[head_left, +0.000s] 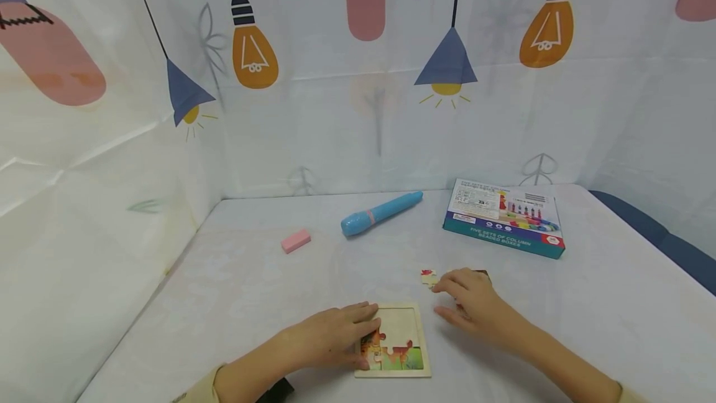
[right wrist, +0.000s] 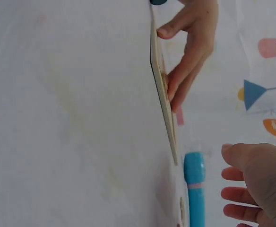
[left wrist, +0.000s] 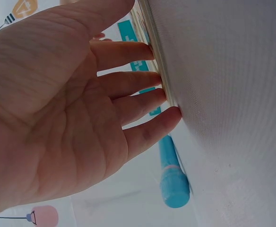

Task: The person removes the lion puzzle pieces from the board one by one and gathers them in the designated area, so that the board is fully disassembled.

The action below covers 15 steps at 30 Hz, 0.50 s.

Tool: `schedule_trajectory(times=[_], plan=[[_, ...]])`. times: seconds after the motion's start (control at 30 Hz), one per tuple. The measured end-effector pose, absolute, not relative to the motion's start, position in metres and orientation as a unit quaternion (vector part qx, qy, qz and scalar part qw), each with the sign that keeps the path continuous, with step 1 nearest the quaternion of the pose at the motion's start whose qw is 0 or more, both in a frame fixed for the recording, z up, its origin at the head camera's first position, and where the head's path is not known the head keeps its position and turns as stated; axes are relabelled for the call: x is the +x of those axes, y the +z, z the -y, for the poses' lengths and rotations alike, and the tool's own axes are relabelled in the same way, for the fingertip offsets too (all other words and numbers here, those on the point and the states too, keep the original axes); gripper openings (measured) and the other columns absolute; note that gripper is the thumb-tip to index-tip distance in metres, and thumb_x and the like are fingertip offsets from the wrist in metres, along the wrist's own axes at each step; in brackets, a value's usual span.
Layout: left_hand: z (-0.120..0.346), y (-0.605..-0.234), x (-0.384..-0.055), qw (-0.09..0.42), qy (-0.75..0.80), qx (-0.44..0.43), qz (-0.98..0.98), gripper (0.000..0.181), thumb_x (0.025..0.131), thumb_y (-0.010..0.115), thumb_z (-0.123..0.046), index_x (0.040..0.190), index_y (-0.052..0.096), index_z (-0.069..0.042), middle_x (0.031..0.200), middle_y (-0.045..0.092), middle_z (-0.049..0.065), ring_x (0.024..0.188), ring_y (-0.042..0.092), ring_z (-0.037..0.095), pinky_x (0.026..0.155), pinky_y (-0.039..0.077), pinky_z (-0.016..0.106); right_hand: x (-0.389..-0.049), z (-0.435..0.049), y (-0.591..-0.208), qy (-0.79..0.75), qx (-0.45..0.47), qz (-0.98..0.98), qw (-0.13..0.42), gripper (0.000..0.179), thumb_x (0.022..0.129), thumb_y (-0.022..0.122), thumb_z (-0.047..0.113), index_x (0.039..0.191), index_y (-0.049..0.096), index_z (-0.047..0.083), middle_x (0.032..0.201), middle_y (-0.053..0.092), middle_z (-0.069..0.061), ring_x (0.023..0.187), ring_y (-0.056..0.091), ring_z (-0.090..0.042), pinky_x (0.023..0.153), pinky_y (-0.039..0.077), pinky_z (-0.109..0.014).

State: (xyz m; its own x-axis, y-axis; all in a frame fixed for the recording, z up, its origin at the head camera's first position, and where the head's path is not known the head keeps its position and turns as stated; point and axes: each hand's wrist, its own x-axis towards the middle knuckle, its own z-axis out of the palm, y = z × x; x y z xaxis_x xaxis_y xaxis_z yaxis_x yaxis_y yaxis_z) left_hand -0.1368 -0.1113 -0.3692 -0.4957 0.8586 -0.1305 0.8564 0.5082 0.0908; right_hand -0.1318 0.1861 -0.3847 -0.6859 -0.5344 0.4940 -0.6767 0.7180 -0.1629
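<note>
1. Head view: The table (head_left: 235,278) meets a printed sheet (head_left: 324,129) along its back and left edges; its right edge runs beside a dark blue shape (head_left: 643,222), and its near edge is out of frame. Toward the back lie a box (head_left: 503,216), a blue microphone (head_left: 380,213) and a pink block (head_left: 295,240), all well apart from the tray (head_left: 393,374). A strip of white surface separates the tray from the right hand (head_left: 475,303). The tray lies flat between the hands, its lower part holding joined pieces (head_left: 394,358), its upper part showing bare wood. The left hand (head_left: 332,338) rests over the tray's left rim, fingers extended. The right hand hovers or rests beside a loose piece (head_left: 429,277), fingers loosely bent, thumb apart; a dark piece (head_left: 482,273) shows partly behind it.

2. Left wrist view: The four left fingers reach out, nearly straight, their tips at the tray's edge, which is seen almost side-on. Pale surface fills the right; the microphone and the box's teal side show beyond.

3. Right wrist view: The right hand is relaxed, with a gap to the tray. Across it, the left hand touches the tray's far side.
</note>
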Motion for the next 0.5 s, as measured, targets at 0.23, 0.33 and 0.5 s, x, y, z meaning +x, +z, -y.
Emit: schedule_trajectory(times=[0.23,0.33,0.5], plan=[[0.11,-0.369,-0.136,0.086,0.005,0.488,-0.869,0.067,0.085,0.052,-0.053,0.138,0.043,-0.013,0.144,0.034,0.007,0.131,0.033,0.02,0.095,0.039,0.034,-0.122,-0.171,-0.391,0.147,0.394,0.882,0.212,0.023,0.082,0.068,0.027,0.102,0.061,0.018,0.105,0.052,0.011,0.102,0.045,-0.01,0.086,0.038,-0.039],[0.109,-0.369,-0.136,0.087,0.001,0.486,-0.87,0.067,0.085,0.052,-0.053,0.138,0.043,-0.013,0.144,0.034,0.007,0.131,0.033,0.02,0.094,0.04,0.034,-0.118,-0.165,-0.394,0.149,0.42,0.87,0.209,0.024,0.083,0.067,0.025,0.104,0.06,0.016,0.107,0.053,0.008,0.102,0.045,-0.012,0.086,0.038,-0.038],[0.109,-0.368,-0.135,0.083,-0.003,0.488,-0.869,0.067,0.085,0.051,-0.053,0.138,0.043,-0.013,0.144,0.034,0.007,0.131,0.033,0.02,0.094,0.04,0.033,-0.11,-0.158,-0.399,0.151,0.438,0.869,0.173,0.029,0.088,0.061,0.029,0.114,0.059,0.017,0.114,0.052,0.008,0.105,0.043,-0.01,0.086,0.039,-0.038]])
